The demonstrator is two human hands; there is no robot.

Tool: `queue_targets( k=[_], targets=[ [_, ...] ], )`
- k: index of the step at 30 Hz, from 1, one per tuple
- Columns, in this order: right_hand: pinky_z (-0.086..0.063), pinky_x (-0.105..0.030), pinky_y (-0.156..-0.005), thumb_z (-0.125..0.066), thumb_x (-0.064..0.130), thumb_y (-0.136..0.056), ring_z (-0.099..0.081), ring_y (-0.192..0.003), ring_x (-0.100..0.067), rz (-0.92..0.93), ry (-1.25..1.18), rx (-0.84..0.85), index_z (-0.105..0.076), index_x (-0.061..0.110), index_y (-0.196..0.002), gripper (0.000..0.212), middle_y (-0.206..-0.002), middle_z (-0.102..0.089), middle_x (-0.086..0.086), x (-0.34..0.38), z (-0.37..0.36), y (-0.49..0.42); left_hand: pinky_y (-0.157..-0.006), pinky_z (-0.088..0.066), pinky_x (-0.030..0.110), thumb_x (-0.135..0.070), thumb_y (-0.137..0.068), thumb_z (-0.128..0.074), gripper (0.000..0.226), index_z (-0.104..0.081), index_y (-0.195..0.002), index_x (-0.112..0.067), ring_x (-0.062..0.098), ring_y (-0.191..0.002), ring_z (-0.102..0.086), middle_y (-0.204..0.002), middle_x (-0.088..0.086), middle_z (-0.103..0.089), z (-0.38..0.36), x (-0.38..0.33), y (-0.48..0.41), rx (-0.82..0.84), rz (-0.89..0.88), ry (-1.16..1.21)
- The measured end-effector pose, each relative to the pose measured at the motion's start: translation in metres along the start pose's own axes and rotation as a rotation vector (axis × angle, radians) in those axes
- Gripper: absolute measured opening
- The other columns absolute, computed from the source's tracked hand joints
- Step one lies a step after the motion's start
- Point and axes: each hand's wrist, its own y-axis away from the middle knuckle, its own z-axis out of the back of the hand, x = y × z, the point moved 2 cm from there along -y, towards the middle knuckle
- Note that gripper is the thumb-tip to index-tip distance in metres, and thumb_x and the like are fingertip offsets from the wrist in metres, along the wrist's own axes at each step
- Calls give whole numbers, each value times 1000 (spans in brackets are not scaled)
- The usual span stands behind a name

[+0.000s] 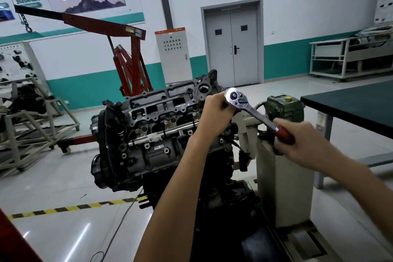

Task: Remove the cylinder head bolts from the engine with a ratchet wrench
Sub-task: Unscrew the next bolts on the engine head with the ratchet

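The ratchet wrench (254, 111) sits over the right-hand end of the engine (159, 125) top, as the camera sees it. The left hand (214, 112) is curled around it just under the head, and the right hand (297, 144) is wrapped round the handle. The bolt itself is hidden behind the left hand. Best bet imo: press straight down with the left so the socket doesn't slip off, and pull the handle in a flat arc. The wrench is shiny chrome with a round head and a glossy dark red grip. The engine is rough grey cast metal, full of pockets and holes.
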Motion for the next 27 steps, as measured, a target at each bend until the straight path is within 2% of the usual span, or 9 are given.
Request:
queue_targets(
  k=[2, 5, 8, 12, 16, 19, 21, 24, 27],
  targets=[
    [-36, -10, -49, -67, 6, -78, -47, -48, -8, -141, -166, -79, -46, 24, -77, 28, -58, -48, 2, 13, -33, 19, -49, -28, 23, 9, -81, -55, 19, -56, -62, 4, 10, -52, -31, -54, 4, -47, -3, 2, 1, -10, 5, 21],
    [-32, -9, -41, -66, 4, -76, -45, -41, -4, -265, -490, -302, -45, 24, -68, 29, -47, -44, 7, 55, -89, 33, -50, -27, 24, 11, -82, -57, 42, -45, -53, -16, 8, -53, -29, -51, -5, -40, -4, 6, 0, -52, -3, 19],
    [-38, -17, -36, -59, 1, -79, -42, -35, -6, -307, -733, -307, -46, 23, -68, 28, -45, -42, 5, 83, -119, 26, -51, -26, 27, 9, -83, -59, 39, -42, -54, -10, 11, -55, -28, -53, 0, -38, -4, 7, -2, -43, -15, -11],
    [-37, -9, -46, -63, -1, -76, -48, -45, 0, -183, -446, -140, -51, 25, -77, 28, -53, -47, 6, 43, -78, 25, -50, -31, 25, 8, -83, -59, 38, -51, -55, -16, 7, -53, -33, -52, -3, -46, -3, 8, -3, -36, 13, 3],
    [-37, -3, -48, -65, -5, -76, -51, -50, 5, 6, -57, 38, -50, 26, -79, 35, -54, -46, 13, 0, -3, 7, -49, -29, 20, 8, -80, -55, 14, -60, -67, 5, 7, -52, -33, -57, 11, -51, -5, 2, -3, 27, 10, -23],
    [-37, -2, -48, -66, -2, -77, -53, -53, 7, 10, -16, -6, -52, 26, -88, 33, -58, -46, 14, -2, -2, 3, -47, -26, 14, 9, -78, -54, 33, -54, -55, -15, 4, -48, -30, -52, -5, -44, -3, 2, -3, 3, 9, -12],
    [-39, -9, -45, -65, 4, -80, -52, -48, -3, -135, -170, -86, -48, 28, -86, 29, -59, -48, 5, 10, -33, 18, -48, -28, 15, 10, -78, -56, 40, -50, -54, -22, 3, -49, -31, -52, -6, -45, -4, 2, -2, -8, -2, -7],
    [-37, -11, -44, -63, 4, -78, -45, -42, -6, -299, -479, -269, -49, 23, -78, 23, -53, -46, 4, 47, -87, 31, -52, -31, 25, 6, -83, -61, 26, -56, -59, -1, 10, -55, -35, -55, 3, -48, -7, 6, -2, -28, -2, 4],
    [-42, -29, -38, -57, 4, -78, -42, -38, -14, -326, -760, -269, -44, 20, -70, 22, -49, -41, -1, 77, -117, 25, -50, -26, 21, 10, -83, -58, 42, -42, -54, -16, 4, -51, -27, -52, -7, -39, -5, 7, -3, -31, -21, -17]
  ],
)
